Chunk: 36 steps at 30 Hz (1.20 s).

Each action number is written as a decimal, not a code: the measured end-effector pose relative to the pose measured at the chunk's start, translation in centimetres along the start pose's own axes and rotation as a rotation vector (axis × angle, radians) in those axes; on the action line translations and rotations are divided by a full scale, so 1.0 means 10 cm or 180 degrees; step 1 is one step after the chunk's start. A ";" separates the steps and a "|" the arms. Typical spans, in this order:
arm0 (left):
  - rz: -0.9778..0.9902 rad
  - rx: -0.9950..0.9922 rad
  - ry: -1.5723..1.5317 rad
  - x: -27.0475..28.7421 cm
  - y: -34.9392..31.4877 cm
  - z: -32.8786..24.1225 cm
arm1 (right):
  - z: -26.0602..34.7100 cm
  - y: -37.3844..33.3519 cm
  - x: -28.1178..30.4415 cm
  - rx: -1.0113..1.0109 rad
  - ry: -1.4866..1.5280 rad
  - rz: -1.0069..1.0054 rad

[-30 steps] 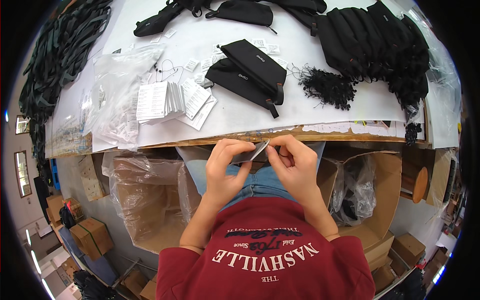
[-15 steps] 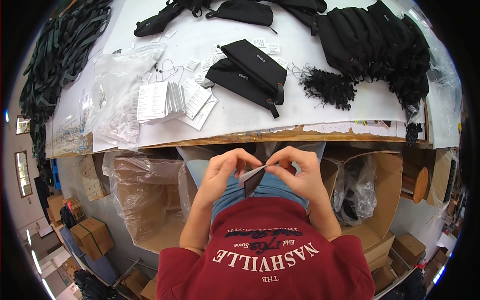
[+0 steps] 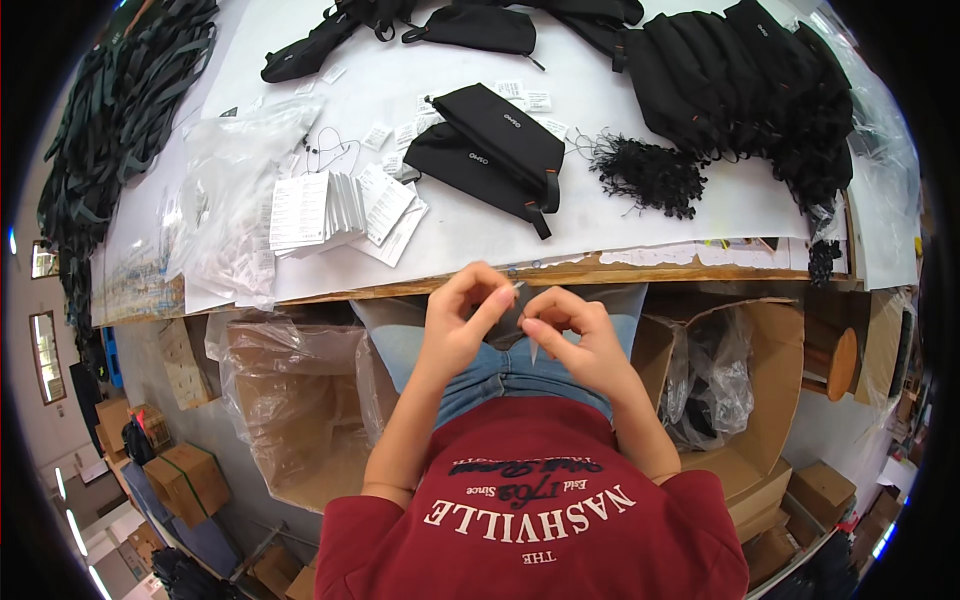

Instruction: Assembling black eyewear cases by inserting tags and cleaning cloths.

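Note:
Over my lap, close to the table's front edge, both hands are raised with the fingertips pinched. My right hand (image 3: 582,335) grips a thin hang tag (image 3: 534,352), which shows nearly edge-on below the fingertips. Slightly higher and to the left, my left hand (image 3: 460,312) is closed on something tiny at its fingertips, too small to name. Beyond them on the table lie two black zip pouches (image 3: 512,128), one overlapping the other. Left of the pouches stands a fanned stack of white printed cards (image 3: 318,212).
A tangle of black cords (image 3: 648,175) lies right of the pouches, before a row of black pouches (image 3: 730,80). Clear plastic bags (image 3: 230,200) and dark straps (image 3: 130,120) are at left. Cardboard boxes with plastic liners (image 3: 300,400) flank my legs below the wooden table edge (image 3: 640,272).
My left hand has risen toward the table edge and slightly right. The tag, held between both hands with its face showing before, is now nearly edge-on at my right fingertips.

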State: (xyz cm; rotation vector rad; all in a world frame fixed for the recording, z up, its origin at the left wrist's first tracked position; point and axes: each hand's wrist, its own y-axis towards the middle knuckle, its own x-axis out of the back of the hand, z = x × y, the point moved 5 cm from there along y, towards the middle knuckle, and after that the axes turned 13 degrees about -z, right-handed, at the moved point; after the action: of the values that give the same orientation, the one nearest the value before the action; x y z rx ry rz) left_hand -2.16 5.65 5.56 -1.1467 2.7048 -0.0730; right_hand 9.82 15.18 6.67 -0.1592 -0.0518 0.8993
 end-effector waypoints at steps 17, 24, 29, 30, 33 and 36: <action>0.0178 -0.1047 0.1693 -0.54 0.49 -0.02 | -0.30 0.07 0.63 0.0056 -0.0208 -0.1787; 0.0093 0.0203 0.0495 -0.31 0.33 0.24 | -0.07 0.14 0.36 0.0372 -0.0742 -0.1574; 0.0273 0.0350 0.0385 -0.16 0.27 0.22 | -0.09 0.10 0.30 0.0450 -0.0864 -0.1396; 0.0308 0.0364 0.0319 -0.13 0.25 0.23 | -0.07 0.10 0.27 0.0479 -0.0892 -0.1306; 0.0211 0.0273 0.0710 -0.03 0.19 0.22 | -0.04 0.10 0.20 0.0493 -0.0993 -0.1075; -0.0134 0.0034 0.1029 -0.01 0.12 0.12 | -0.10 0.10 0.12 0.0706 -0.1427 -0.0904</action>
State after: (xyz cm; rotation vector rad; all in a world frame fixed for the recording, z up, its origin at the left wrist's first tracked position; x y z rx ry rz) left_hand -2.67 6.58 4.22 -1.2874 2.9504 -0.3036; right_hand 9.90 16.63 5.54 0.2543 -0.3809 0.6368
